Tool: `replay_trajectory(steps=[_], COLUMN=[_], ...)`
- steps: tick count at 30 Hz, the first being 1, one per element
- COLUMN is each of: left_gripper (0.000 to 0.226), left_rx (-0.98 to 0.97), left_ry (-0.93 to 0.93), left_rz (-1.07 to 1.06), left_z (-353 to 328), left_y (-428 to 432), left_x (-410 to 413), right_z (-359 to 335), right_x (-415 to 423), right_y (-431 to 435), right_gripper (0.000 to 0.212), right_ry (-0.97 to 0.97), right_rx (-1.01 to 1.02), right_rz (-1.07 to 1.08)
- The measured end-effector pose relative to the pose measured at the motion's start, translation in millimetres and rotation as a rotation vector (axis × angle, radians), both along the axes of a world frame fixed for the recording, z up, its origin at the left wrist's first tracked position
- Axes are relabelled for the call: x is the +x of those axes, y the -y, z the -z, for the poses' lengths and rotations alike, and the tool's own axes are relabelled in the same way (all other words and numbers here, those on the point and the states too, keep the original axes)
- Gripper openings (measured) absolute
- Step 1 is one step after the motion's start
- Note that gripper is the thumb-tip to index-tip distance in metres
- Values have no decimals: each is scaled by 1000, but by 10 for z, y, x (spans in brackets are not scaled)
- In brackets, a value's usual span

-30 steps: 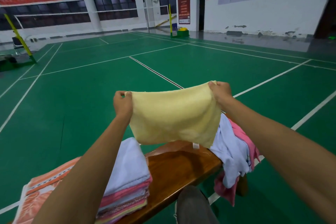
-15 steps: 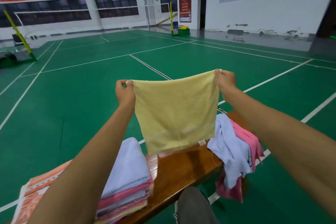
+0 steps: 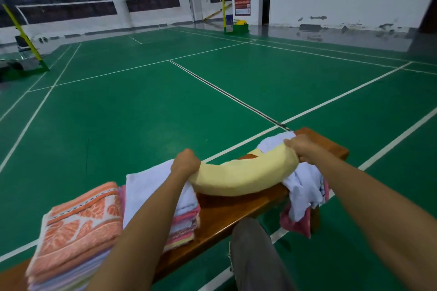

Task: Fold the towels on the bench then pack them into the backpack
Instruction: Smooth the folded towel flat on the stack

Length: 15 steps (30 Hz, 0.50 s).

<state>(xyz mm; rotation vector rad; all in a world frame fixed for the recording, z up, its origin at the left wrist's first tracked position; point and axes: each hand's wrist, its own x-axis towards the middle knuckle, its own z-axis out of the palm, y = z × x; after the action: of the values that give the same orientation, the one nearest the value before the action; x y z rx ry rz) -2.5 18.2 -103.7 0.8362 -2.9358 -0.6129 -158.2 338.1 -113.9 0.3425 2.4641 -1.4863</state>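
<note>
Pale yellow terry cloth, the yellow towel (image 3: 246,176), lies doubled over into a long soft roll across the middle of a wooden bench (image 3: 227,217). Its long axis runs from near left to far right, following the bench, and it sags slightly in the middle. The left hand (image 3: 185,163) grips the towel's near-left end with fingers curled around the cloth; the right hand (image 3: 299,147) grips the far-right end the same way, knuckles facing up. The fingertips of both hands are tucked under the fabric and hidden. The towel's underside appears to touch the bench top, though motion blur makes that uncertain. To the left, beside the left hand, sits a stack of folded towels (image 3: 163,198) with a white one on top and pink and patterned layers below; the left forearm covers part of it. Further left is a second folded pile topped by an orange patterned towel (image 3: 80,222), its lower edge cut off by the frame. At the right end of the bench a loose heap of unfolded white and pink towels (image 3: 305,194) hangs over the edge, partly under the yellow towel. A grey trouser knee (image 3: 255,255) shows at the bottom. Beyond is a green sports court floor (image 3: 142,113) with white lines.
</note>
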Motion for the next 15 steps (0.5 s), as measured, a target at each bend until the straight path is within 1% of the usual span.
replay_trajectory(steps=[3,5,8,11,15], left_gripper=[20,21,25,28,25], left_rx=[-170,-296,-443,-553,-609], left_ry=[138,204,261,319,399], left_rz=[96,161,214,201,176], left_z=[64,84,145,215,316], left_y=[-210,-305,-372,-352,-260], left_x=[38,2,-77,-155,-261], right_z=[216,256,313,390,408], right_x=[123,164,143,56,-59], right_y=[-90,-97,-45,4,146], right_gripper=[20,16,13,12,19], right_ry=[79,95,74,59,-19], right_rx=[-1,11,23,56,250], right_rz=[-150,-194,-192,-195,-164])
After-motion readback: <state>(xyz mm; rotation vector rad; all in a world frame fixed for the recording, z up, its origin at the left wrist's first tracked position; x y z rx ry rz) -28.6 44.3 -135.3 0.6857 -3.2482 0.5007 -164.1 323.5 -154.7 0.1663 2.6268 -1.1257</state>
